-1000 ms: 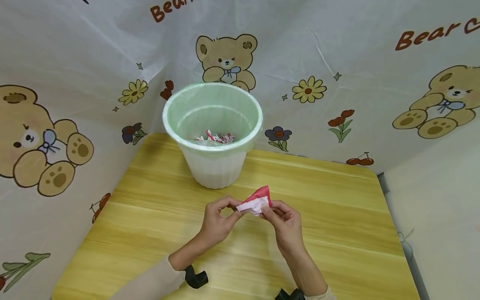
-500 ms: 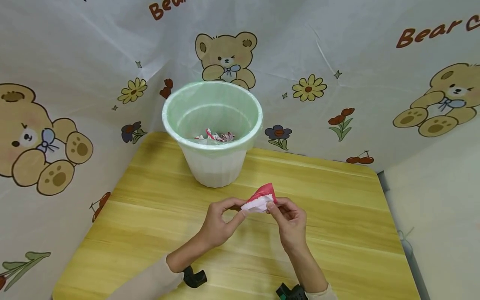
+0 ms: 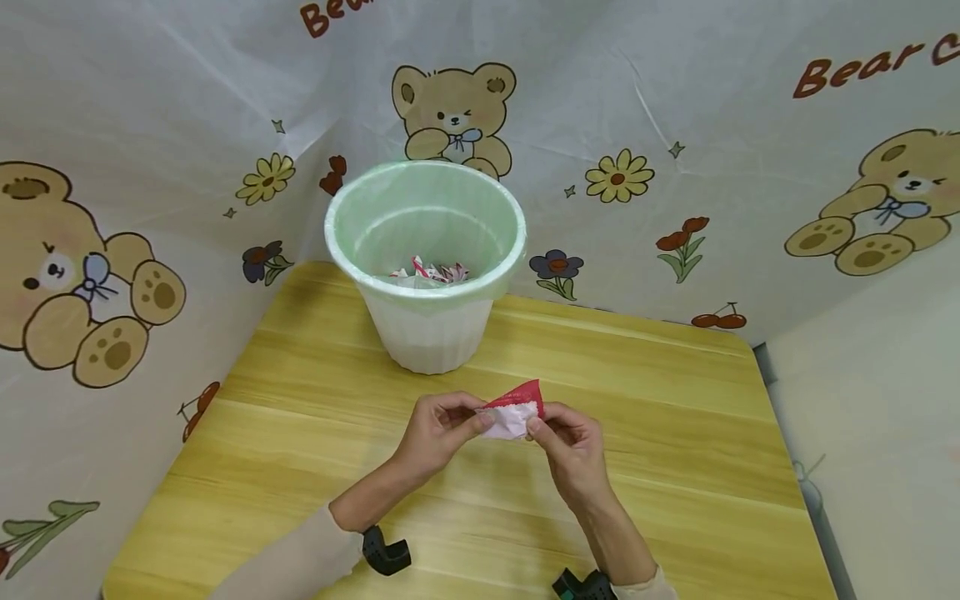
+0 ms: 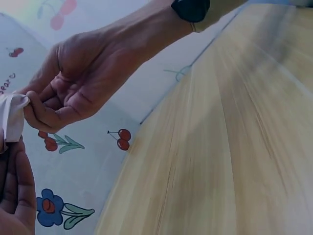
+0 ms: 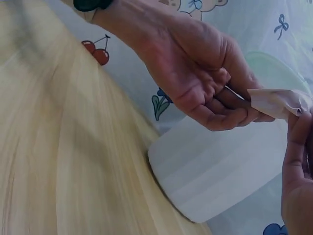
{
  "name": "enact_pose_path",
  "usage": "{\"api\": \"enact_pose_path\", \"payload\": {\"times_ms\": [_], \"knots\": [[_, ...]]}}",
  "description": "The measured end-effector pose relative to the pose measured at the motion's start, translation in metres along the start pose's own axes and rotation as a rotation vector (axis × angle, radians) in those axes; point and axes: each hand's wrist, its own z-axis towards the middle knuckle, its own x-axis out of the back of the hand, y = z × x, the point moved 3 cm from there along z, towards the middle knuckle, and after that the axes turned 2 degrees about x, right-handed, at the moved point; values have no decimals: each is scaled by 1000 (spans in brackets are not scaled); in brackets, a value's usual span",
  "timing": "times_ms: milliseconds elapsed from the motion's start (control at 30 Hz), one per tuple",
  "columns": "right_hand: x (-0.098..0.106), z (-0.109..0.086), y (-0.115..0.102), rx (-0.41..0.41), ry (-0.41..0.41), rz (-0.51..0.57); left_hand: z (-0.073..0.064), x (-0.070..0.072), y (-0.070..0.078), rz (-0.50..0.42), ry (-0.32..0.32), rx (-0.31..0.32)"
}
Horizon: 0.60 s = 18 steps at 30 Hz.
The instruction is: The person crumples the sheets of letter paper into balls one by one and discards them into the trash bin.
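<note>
Between the two hands, above the table, is a small crumpled red-and-white wrapper (image 3: pixel 513 420), its red corner pointing up and its white face toward me. My left hand (image 3: pixel 435 437) pinches its left end, thumb laid over the white face. The right end is pinched between thumb and fingers of my right hand (image 3: pixel 577 454). In the left wrist view the pale wrapper (image 4: pixel 13 115) shows at the left edge, with the right hand (image 4: pixel 83 78) above it. The right wrist view has the wrapper (image 5: pixel 279 102) stretched between both hands' fingertips.
A pale green and white bucket (image 3: pixel 431 329) stands on the wooden table (image 3: pixel 675 433) beyond the hands, holding several red-and-white scraps (image 3: pixel 435 272). A bear-printed cloth (image 3: pixel 570 108) hangs behind and at the sides. Black wrist cameras (image 3: pixel 386 552) sit on both wrists.
The wrapper first shifted slightly right, then back left and a little lower. More of its white face now shows, and the left thumb lies further over it. The bucket has stayed put.
</note>
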Motion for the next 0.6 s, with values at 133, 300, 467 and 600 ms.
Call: {"api": "enact_pose_path", "payload": {"times_ms": [133, 300, 467, 600], "knots": [[2, 0, 5, -22, 36, -24, 0, 1, 2, 88, 17, -48], [1, -1, 6, 206, 49, -236, -1, 3, 3, 179, 42, -91], [-3, -3, 5, 292, 38, -359, -2, 4, 2, 205, 62, -116], [-4, -3, 3, 262, 14, -400, -3, 4, 3, 226, 79, -139]]}}
